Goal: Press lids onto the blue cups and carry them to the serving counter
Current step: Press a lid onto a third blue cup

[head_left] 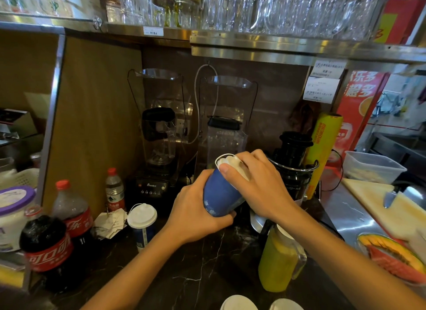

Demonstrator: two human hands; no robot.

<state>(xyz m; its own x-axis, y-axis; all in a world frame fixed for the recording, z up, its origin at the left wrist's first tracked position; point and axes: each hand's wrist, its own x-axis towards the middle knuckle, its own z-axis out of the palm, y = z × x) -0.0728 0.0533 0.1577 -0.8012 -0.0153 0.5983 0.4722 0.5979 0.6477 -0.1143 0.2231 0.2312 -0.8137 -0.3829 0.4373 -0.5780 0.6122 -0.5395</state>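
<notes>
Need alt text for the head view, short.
Two bare hands hold a tilted blue cup above a dark marble counter: the left hand grips its base while the right hand presses a white lid onto its rim. A second blue cup, already lidded, stands to the left near cola bottles; two blenders stand behind.

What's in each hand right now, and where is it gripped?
Left hand grips the blue cup around its lower body. Right hand covers the white lid on its rim.
</notes>
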